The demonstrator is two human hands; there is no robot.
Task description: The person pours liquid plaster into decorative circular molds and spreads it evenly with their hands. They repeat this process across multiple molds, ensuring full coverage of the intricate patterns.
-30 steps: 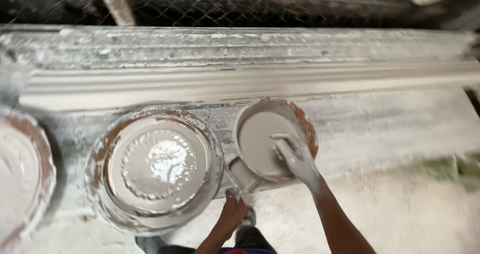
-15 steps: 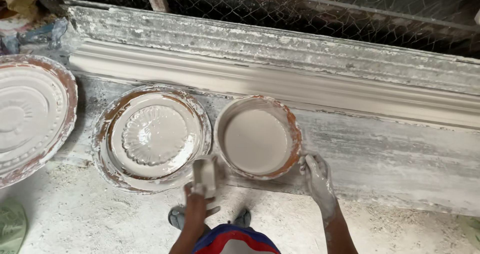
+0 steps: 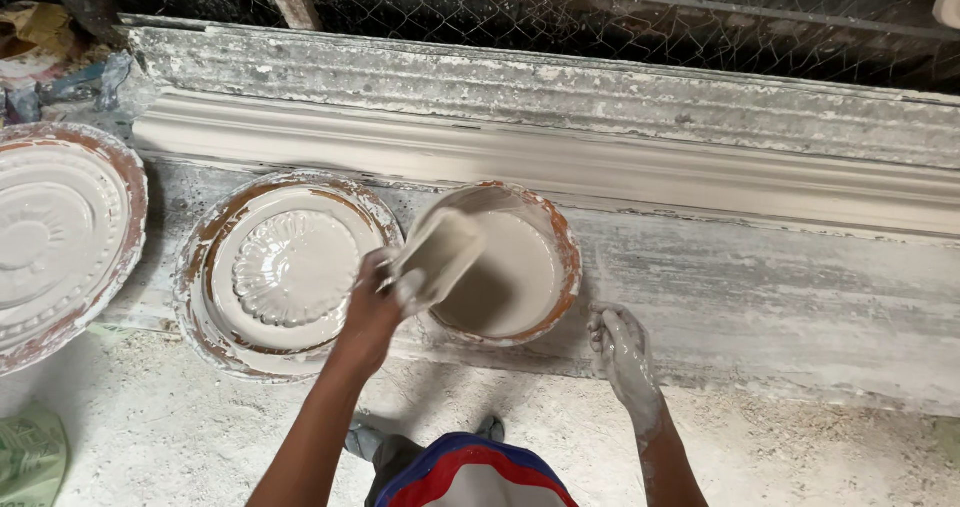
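Observation:
My left hand (image 3: 372,305) grips a small plaster-coated cup (image 3: 438,255), tilted over the left rim of a round bowl-shaped mould (image 3: 560,257) filled with wet grey plaster. My right hand (image 3: 620,352), smeared with plaster, rests with fingers spread on the bench just right of that mould and holds nothing. Left of the cup lies a round rosette mould (image 3: 290,267) with a flower relief in its middle.
A long plaster cornice moulding (image 3: 620,167) runs along the bench behind the moulds, with wire mesh above it. A larger round mould (image 3: 50,237) sits at the far left. The plaster-crusted bench (image 3: 780,307) stretches right; dusty floor lies below.
My left hand has lifted the cup from the bench front edge up over the bowl mould's left rim. My right hand stays beside the mould on the right.

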